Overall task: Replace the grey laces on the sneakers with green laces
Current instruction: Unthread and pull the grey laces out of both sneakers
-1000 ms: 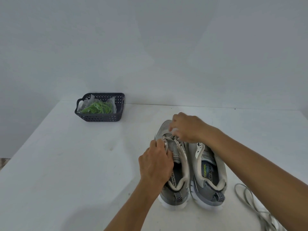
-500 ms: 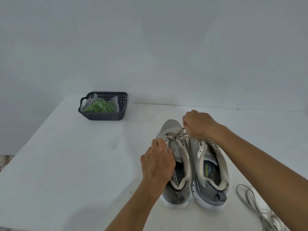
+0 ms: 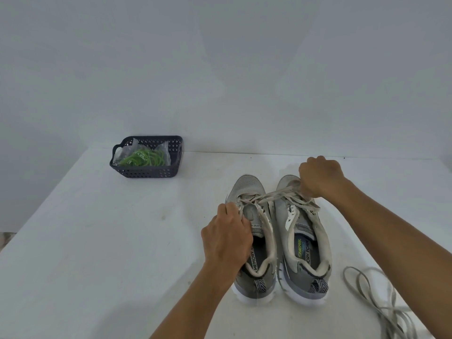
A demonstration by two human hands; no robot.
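Head view shows us two grey sneakers side by side on the white worktop, toes pointing far, heels near. Our left hand (image 3: 226, 237) sits on the left sneaker (image 3: 254, 231), its fingers curled round the shoe's left eyelet edge beside the tongue. Our right hand (image 3: 319, 176) is raised over the toe of the right sneaker (image 3: 304, 241), its fingers closed on the grey lace (image 3: 276, 193), which runs taut from the left sneaker's far eyelets across to that fist. Loose ends of the lace trail over the right sneaker's eyelets.

A second grey lace (image 3: 381, 302) lies loose in coils on the worktop (image 3: 97, 253) at the near right, close to the right edge and well apart from the shoes. The green laces (image 3: 144, 159), in a clear bag, lie inside a dark perforated basket (image 3: 146, 172) at the far left, close to the worktop's far edge where it meets the wall. Between the basket and the sneakers, and all along the left, we see a broad stretch of bare white surface.
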